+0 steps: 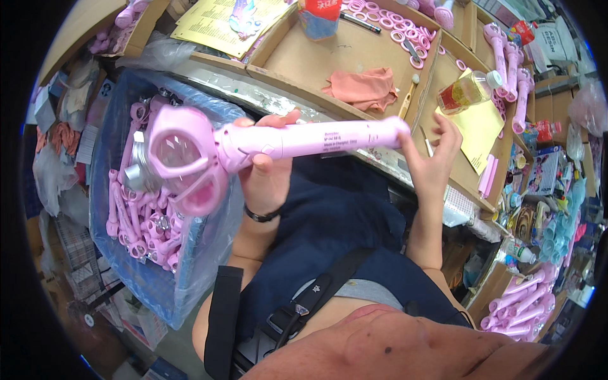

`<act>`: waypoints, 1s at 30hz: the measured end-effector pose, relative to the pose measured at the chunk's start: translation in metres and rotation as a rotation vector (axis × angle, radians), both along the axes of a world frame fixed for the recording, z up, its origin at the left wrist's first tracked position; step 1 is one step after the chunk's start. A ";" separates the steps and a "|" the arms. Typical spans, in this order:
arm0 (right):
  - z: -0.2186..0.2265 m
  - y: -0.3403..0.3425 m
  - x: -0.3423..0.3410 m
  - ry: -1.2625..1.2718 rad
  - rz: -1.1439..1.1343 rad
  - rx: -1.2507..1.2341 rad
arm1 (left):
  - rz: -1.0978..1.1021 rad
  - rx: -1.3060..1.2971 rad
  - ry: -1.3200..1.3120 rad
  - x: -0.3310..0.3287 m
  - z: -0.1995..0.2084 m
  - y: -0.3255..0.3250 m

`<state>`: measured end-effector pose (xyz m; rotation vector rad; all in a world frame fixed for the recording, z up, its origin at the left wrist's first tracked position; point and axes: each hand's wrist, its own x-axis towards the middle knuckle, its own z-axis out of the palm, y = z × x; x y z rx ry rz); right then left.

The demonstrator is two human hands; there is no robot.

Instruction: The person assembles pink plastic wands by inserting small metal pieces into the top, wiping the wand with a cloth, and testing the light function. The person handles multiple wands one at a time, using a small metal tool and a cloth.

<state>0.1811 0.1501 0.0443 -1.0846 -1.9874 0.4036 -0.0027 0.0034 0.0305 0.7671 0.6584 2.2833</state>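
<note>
Across the middle lies a pink toy wand (304, 139) with dark print on its handle. Its large head at the left has a clear dome (180, 155) framed by pink loops. My left hand (266, 180) is closed around the handle just below the head, thumb in front and fingers behind. At the narrow end, my right hand (430, 155) has a fingertip against or very near the tip, with its other fingers spread apart. Under the wand's head is a blue crate (161, 294) lined with clear plastic, holding several similar pink wands (136, 218).
A cardboard tray (285, 47) on the bench holds pink rings (396, 28), an orange cloth (364, 88), a brush (408, 98) and a black pen (361, 23). To the right stand a bottle of yellowish liquid (468, 94) and pink handles (522, 304). Yellow sheets (209, 25) lie far left.
</note>
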 end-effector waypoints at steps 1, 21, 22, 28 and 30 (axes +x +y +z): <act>0.002 0.004 0.006 -0.071 0.250 0.035 | -0.091 0.004 0.012 -0.009 0.006 -0.001; -0.044 -0.082 -0.023 0.499 0.931 -1.179 | -0.242 -0.002 0.053 0.001 -0.014 0.064; -0.045 -0.084 -0.023 0.561 1.023 -1.228 | -0.448 -0.027 -0.054 0.008 -0.016 0.072; -0.043 -0.084 -0.015 0.651 1.228 -1.413 | -1.160 0.509 -0.314 0.016 -0.021 0.079; -0.046 -0.084 -0.013 0.655 1.101 -1.379 | -0.747 0.206 -0.187 0.015 -0.023 0.061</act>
